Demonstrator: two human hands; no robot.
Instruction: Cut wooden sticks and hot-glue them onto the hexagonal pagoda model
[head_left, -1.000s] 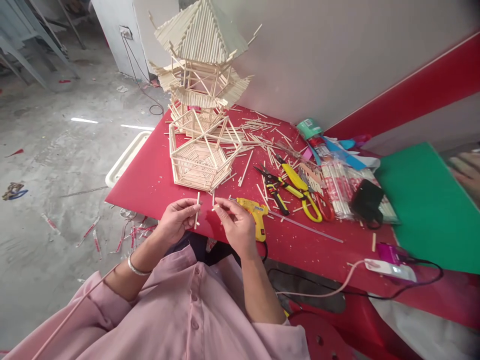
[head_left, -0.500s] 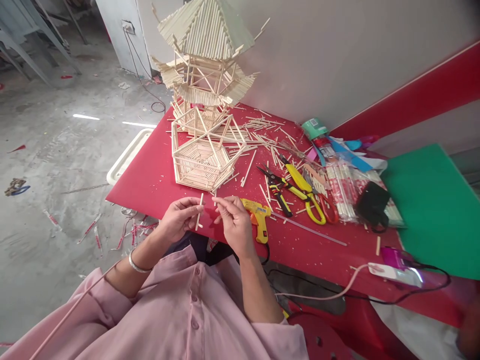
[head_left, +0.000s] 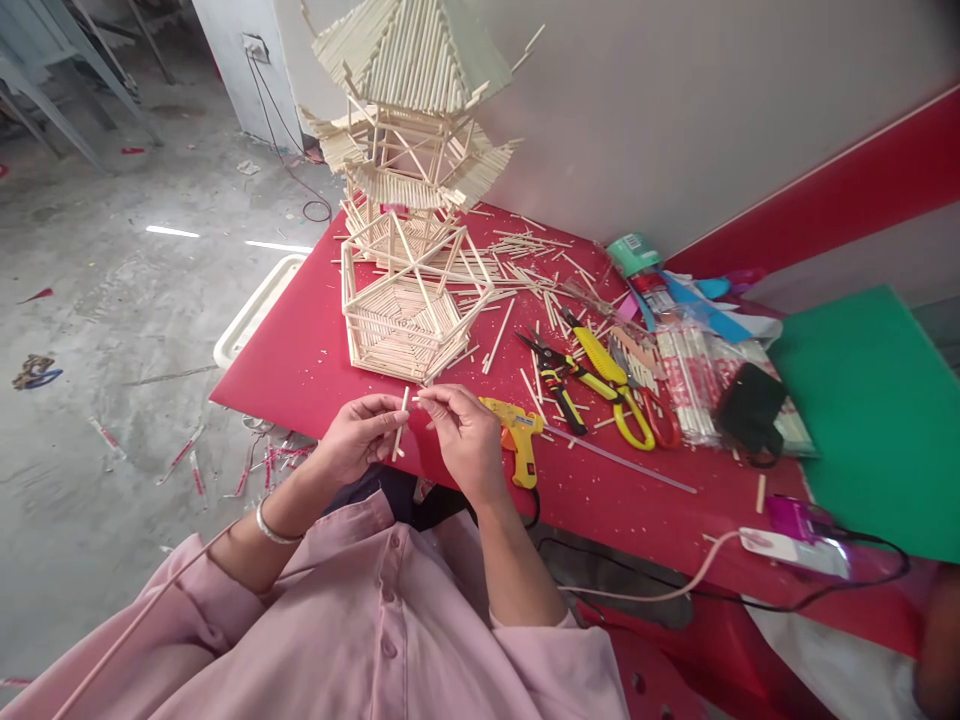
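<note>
With both wrists near the red table's (head_left: 262, 385) front edge, the left hand (head_left: 364, 435) is closed in a pinch on a slim wooden stick (head_left: 404, 400), whose far end points towards half past twelve; a short crosspiece (head_left: 398, 453) shows at its near end. The right hand (head_left: 469, 440) has its fingertips pressed together on a short stick piece (head_left: 421, 397), mostly hidden by the fingers and just beside the stick's far end. Just beyond the hands, at twelve o'clock, a hexagonal stick frame (head_left: 409, 325) sits on the table, and behind it rises a tiered pagoda model (head_left: 416, 65) with slatted roofs. Loose sticks (head_left: 525, 250) lie scattered at one o'clock. At three o'clock, next to the right hand, a yellow glue gun (head_left: 523, 440) lies on its side; farther that way are black-and-yellow cutters (head_left: 559, 390), red-handled scissors (head_left: 664, 425), plastic-wrapped stick bundles (head_left: 682, 380) and a green board (head_left: 862, 420). A white power strip (head_left: 791, 553) lies at four o'clock, and a pale tray (head_left: 225, 345) shows past the table edge at ten.
</note>
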